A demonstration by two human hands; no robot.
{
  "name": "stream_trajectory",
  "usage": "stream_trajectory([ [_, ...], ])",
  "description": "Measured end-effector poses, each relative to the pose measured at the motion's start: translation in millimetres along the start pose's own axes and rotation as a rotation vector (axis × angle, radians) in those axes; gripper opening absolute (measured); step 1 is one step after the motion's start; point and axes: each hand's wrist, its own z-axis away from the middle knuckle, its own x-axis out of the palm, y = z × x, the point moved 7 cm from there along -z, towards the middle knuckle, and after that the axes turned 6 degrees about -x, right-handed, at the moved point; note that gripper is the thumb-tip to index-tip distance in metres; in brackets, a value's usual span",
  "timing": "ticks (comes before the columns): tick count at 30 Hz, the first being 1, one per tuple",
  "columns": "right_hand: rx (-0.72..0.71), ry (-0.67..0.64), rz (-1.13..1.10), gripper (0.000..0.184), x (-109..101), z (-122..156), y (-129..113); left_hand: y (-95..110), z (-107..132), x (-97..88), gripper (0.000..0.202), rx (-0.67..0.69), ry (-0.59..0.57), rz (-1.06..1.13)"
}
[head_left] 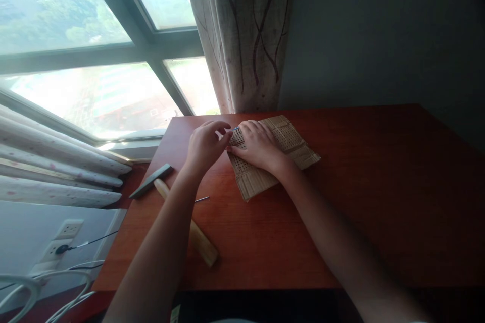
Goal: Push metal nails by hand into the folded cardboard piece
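A flat piece of brown cardboard [291, 144] dotted with many small holes lies on the red-brown table [359, 202] near the window. My right hand [257, 145] rests palm down on the cardboard and presses it flat. At the cardboard's left corner my left hand [206, 147] has its fingertips pinched together, apparently on a small nail that is too small to make out. A hammer [197, 239] with a dark metal head [150, 180] and a pale wooden handle lies on the table under my left forearm. One loose nail [201, 199] lies beside it.
A window [94, 60] and patterned curtain [246, 35] stand behind the table's far edge. Left of the table there is a wall socket [68, 229] with a plugged cable, and white cables [45, 287] hang low. A grey wall rises at the right.
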Motion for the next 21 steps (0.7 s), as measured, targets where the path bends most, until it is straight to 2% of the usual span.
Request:
stream_trajectory([
  [4, -0.001, 0.000, -0.013, 0.057, 0, 0, 1, 8, -15, 12.9, 0.012, 0.025, -0.020, -0.093],
  [7, 0.000, -0.006, -0.011, 0.059, 0, 0, 1, 13, -18, 10.7, 0.011, 0.050, 0.040, -0.085],
  [10, -0.002, -0.007, -0.005, 0.062, -1, 0, 0, 18, -19, -5.4, 0.015, 0.038, 0.165, 0.032],
  [14, -0.003, -0.004, 0.004, 0.065, -2, 0, -1, 22, -12, -43.2, 0.020, -0.024, 0.344, 0.109],
  [15, -0.001, -0.005, 0.005, 0.065, -2, 0, -1, 22, -9, -50.6, 0.020, -0.033, 0.335, 0.089],
  [17, 0.007, -0.009, 0.005, 0.065, -2, 0, -1, 20, 0, -58.7, 0.020, -0.025, 0.227, 0.011],
  [19, 0.007, -0.012, 0.004, 0.064, -2, 1, -1, 11, 14, -58.6, 0.020, -0.003, 0.062, -0.113],
  [21, -0.002, -0.010, 0.007, 0.062, -3, 0, -2, -6, 32, -50.2, 0.021, -0.012, -0.147, -0.247],
])
